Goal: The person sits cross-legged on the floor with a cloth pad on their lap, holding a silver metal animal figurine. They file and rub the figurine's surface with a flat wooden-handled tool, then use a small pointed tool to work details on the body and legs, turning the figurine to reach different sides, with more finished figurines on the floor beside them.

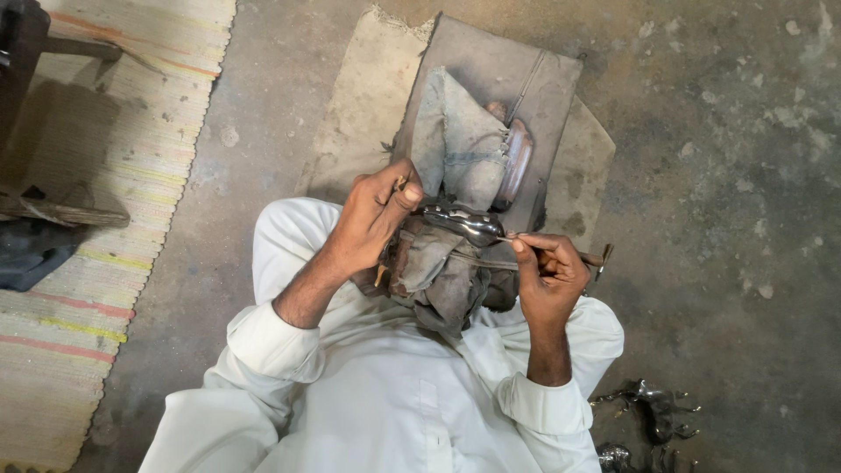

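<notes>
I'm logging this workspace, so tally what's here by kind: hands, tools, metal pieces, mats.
Hands: 2, left hand and right hand
Thin hand tool in the right hand: 1
Shiny metal piece being worked on the cloth-wrapped lap: 1
Striped woven mat: 1
Heap of metal pieces on the floor: 1 heap, pieces too tangled to count
Total: 6

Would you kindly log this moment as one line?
left hand steadies metal piece | right hand holds thin tool | cloth pad underneath
</notes>
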Demonstrator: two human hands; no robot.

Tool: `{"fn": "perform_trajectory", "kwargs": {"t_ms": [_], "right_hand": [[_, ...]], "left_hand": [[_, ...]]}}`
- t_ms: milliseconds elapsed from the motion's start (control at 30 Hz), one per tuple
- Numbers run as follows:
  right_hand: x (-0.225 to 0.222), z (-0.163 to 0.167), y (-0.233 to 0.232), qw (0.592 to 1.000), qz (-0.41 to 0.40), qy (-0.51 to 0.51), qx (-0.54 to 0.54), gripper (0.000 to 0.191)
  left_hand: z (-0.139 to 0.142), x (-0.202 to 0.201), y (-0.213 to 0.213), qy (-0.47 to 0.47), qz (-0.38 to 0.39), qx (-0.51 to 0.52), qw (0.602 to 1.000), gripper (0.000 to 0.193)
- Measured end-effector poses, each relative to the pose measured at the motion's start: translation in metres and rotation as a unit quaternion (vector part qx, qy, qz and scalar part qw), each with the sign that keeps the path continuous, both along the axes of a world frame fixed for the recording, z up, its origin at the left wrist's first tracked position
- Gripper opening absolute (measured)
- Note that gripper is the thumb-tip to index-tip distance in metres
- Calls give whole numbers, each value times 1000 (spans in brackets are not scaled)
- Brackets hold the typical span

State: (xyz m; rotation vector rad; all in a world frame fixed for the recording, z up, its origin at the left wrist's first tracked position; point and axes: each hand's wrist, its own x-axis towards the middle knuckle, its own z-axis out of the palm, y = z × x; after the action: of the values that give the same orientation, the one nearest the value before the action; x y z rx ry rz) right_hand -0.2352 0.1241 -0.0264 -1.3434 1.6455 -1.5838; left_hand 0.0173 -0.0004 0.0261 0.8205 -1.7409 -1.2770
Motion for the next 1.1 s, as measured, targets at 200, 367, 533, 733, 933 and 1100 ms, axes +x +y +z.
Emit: {"fn": "perform_trajectory", "kwargs": {"t_ms": [200, 367, 533, 733, 933, 1100], "right_hand": [[-2, -1, 1, 997, 58, 7, -58, 9], [-2, -4, 3, 994, 90, 2, -69, 7], [5, -3, 0, 996, -49, -61, 39, 14], [14, 7, -5, 997, -45, -62, 26, 17], [10, 11, -2, 997, -49, -16, 54, 13], [7, 9, 1, 999, -16, 40, 10, 9]], "left_hand": [[2, -2, 0, 6, 2, 10, 1000, 42], [5, -1, 0, 4, 2, -5, 1000, 42], [8, 0, 2, -16, -10, 43, 999, 43], [10, 0, 3, -19, -6, 11, 1000, 44], [12, -1, 4, -4, -10, 26, 1000, 43], [16, -3, 2, -13, -1, 18, 1000, 42]]}}
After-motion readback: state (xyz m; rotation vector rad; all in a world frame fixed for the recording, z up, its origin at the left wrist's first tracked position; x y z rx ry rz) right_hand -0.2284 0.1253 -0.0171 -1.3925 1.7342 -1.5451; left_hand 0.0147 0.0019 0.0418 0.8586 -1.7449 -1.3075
